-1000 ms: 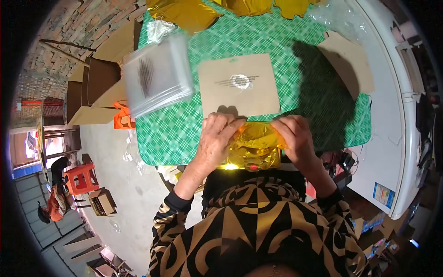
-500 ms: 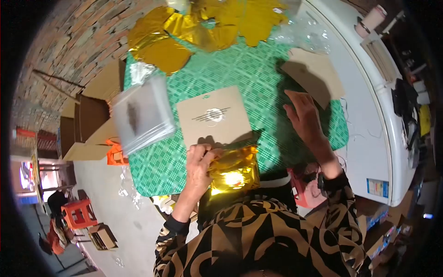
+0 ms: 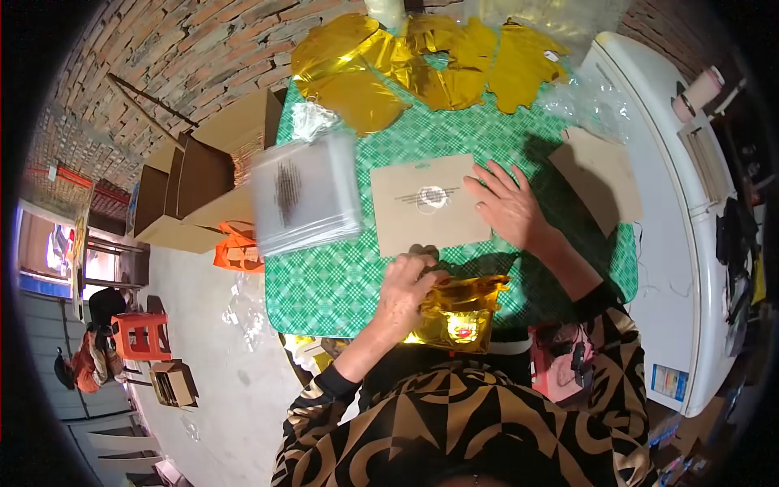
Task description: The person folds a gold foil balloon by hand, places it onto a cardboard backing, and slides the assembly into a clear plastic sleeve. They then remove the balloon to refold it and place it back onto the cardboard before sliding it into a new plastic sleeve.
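My left hand (image 3: 403, 299) is closed on the left side of a shiny gold foil piece (image 3: 475, 318), which hangs at the table's front edge close to my body. With fingers spread, my right hand (image 3: 513, 209) lies at the right edge of a flat brown cardboard piece (image 3: 398, 227). The cardboard has dark printed lines and a small slot at its top. A round glossy patch shows in its middle. Left of it is a stack of clear plastic sleeves (image 3: 320, 191) with a dark printed patch.
Gold foil cutouts (image 3: 357, 97) cover the far side of the green checked table (image 3: 316, 300). A second cardboard piece (image 3: 600, 174) and clear plastic (image 3: 588, 105) lie at right, beside a white appliance (image 3: 657, 268). An open carton (image 3: 203, 162) and an orange bag (image 3: 238, 247) are at left.
My right hand has moved left from above the table onto the cardboard's right edge. The left hand keeps hold of the gold foil. The whole view has shifted.
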### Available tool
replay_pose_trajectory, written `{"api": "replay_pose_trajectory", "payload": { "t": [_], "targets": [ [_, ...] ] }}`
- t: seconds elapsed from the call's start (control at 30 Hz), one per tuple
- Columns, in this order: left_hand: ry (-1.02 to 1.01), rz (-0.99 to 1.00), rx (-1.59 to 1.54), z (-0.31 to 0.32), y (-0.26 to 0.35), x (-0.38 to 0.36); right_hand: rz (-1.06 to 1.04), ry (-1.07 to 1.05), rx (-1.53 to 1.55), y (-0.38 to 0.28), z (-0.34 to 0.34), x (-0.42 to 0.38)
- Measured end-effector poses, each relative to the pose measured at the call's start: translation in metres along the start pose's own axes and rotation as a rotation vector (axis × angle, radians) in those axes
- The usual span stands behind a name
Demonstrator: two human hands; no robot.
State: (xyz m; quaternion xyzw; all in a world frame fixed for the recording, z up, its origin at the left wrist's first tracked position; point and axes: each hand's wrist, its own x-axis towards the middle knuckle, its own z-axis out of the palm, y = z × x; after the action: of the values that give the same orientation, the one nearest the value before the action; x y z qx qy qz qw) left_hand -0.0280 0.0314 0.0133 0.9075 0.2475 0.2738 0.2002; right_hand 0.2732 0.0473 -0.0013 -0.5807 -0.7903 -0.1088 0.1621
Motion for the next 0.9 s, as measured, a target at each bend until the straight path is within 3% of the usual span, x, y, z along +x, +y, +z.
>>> {"api": "replay_pose_trajectory", "payload": {
  "t": [0.3,0.37,0.47,0.57,0.63,0.73,0.87,0.9],
  "targets": [
    [0.044,0.026,0.024,0.020,-0.021,0.020,0.041,-0.016,-0.072,0.021,0.024,0.074],
    [0.041,0.011,0.046,0.015,-0.017,0.027,0.122,0.046,-0.137,0.025,0.034,0.092],
    [0.077,0.002,0.018,0.018,-0.019,0.030,0.083,0.249,-0.074,0.038,0.032,0.090],
    [0.093,-0.003,0.021,0.018,-0.018,0.031,0.107,0.326,-0.113,0.049,-0.015,0.045],
    [0.097,-0.006,0.013,0.017,-0.020,0.032,0.271,0.237,-0.108,0.060,-0.039,0.000],
    [0.103,-0.025,-0.016,0.018,-0.021,0.032,0.422,0.166,-0.366,0.083,-0.050,-0.068],
    [0.083,-0.035,-0.028,0.013,-0.022,0.031,0.503,-0.060,-0.482,0.095,-0.052,-0.110],
    [0.077,-0.054,-0.045,0.009,-0.018,0.035,0.432,-0.008,-0.637,0.098,-0.048,-0.116]
  ]
}}
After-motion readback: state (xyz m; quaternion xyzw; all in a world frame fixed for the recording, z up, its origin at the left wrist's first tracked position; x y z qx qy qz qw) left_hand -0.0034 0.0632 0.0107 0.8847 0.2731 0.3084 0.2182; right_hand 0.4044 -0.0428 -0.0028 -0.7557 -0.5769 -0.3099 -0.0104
